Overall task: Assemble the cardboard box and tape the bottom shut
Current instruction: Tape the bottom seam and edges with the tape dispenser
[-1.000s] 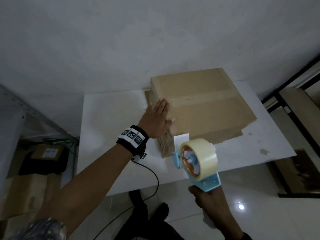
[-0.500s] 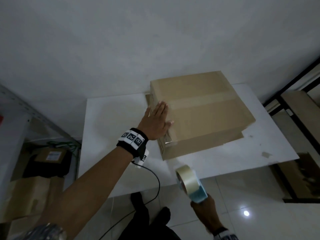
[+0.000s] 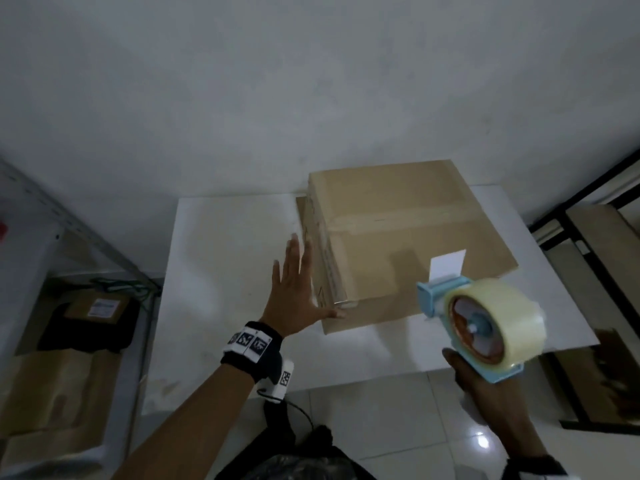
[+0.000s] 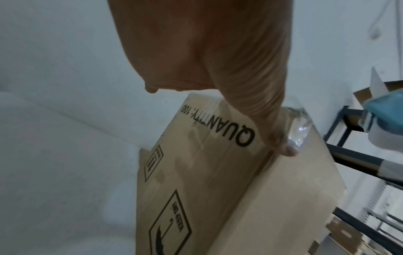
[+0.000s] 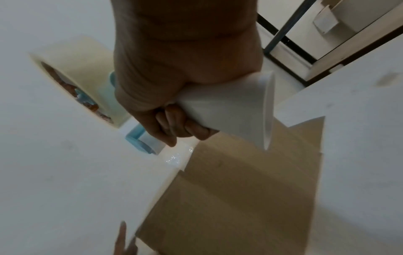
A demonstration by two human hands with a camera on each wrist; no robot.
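L hand (image 3: 294,299) spread flat vs box (image 3: 408,237) side; R hand (image 3: 485,389) fisted round tape dispenser (image 3: 485,323).

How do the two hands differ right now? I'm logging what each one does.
The left hand is flat with straight fingers, lying against the side of the cardboard box; the right hand is curled round the handle of the tape dispenser. The left touches the box; the right holds off it. Both wear wrist cameras.

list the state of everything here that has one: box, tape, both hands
cardboard box: closed, lying on the white table, tape strip across its top seam
tape dispenser: lifted off the box, roll loaded
left hand: flat, fingers straight against the box side
right hand: grips the dispenser handle
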